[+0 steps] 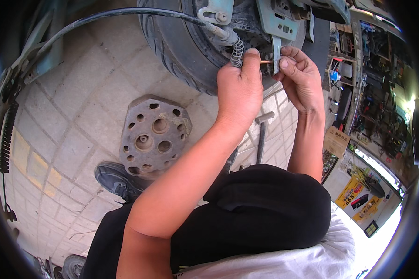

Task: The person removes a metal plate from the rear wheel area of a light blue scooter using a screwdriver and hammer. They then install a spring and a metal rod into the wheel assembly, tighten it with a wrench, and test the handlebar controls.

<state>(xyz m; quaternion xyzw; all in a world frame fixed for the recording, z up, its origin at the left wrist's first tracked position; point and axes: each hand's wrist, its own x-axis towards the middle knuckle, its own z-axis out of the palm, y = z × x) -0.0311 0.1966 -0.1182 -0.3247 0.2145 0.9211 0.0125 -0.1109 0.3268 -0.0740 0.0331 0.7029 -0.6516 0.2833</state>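
Note:
At a wheel with a black rubber tyre (171,45), my left hand (242,83) is closed beside a coil spring (237,52), its thumb pointing up. The spring sits below the end fitting of a black sheathed cable (125,12). A thin copper-coloured rod (266,61) runs from my left hand to a flat metal lever (276,54). My right hand (296,73) pinches the lower end of that lever between thumb and fingers. Above it is a pale green slotted metal bracket (282,24). What lies inside my left fist is hidden.
A heavy metal block with round holes (153,136) lies on the paving (80,101) by my shoe (117,179). A hammer (262,139) lies near my knee. Shelves crowded with tools (380,87) and a cardboard piece (336,141) are at the right.

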